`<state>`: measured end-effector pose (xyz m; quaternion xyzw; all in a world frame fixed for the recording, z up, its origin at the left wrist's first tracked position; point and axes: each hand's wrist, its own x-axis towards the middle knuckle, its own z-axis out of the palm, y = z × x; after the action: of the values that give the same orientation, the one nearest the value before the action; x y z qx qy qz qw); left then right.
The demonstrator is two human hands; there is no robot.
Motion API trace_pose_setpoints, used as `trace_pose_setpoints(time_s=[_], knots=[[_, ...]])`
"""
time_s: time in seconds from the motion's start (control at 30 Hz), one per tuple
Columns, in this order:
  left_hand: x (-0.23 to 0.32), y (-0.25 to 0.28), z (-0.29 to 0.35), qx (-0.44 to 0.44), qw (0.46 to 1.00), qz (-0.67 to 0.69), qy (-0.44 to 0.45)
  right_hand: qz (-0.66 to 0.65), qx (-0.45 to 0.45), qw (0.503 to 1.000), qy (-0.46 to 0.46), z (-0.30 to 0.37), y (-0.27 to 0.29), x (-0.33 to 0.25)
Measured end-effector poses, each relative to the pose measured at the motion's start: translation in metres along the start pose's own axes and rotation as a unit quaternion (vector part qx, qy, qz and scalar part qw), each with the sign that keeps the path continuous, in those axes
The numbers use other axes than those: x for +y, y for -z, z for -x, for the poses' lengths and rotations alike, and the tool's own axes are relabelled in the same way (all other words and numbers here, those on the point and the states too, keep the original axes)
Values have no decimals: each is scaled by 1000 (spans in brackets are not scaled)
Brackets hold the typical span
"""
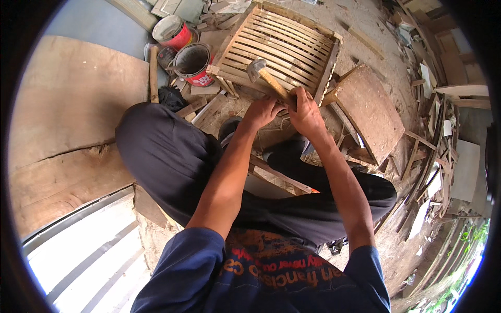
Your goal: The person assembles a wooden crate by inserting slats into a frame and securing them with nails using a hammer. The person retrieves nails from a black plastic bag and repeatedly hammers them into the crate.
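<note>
In front of me a wooden slatted frame (229,74) lies with its pale, thin slats running side to side between darker rails. My right hand (307,112) is closed round the wooden handle of a hammer (274,83), whose metal head points up and left over the slats. Beside it, my left hand (262,112) is closed at the frame's near rail, fingertips close to the lower end of the handle. Whatever its fingers pinch is too hidden to name.
Two red-labelled buckets (193,62) stand left of the frame, near an upright wooden stick (153,75). A low wooden stool-like piece (368,107) sits to the right. Scrap wood (438,156) litters the right side. A large wooden board (78,99) fills the left.
</note>
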<state>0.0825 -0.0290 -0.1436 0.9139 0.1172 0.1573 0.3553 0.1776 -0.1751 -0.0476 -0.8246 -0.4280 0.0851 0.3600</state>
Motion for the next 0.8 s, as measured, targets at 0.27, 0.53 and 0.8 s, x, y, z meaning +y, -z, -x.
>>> trace_pose_setpoints(time_s=[0.27,0.53,0.8], knots=[[-2,2,0,4,1000,0,-9,-11,-3,1000,5,-2,5,-4],[0,6,0,78,994,30,-77,-49,-56,997,-22,-16,43,-7],[6,7,17,-41,974,125,185,-35,-5,997,-70,-7,64,12]])
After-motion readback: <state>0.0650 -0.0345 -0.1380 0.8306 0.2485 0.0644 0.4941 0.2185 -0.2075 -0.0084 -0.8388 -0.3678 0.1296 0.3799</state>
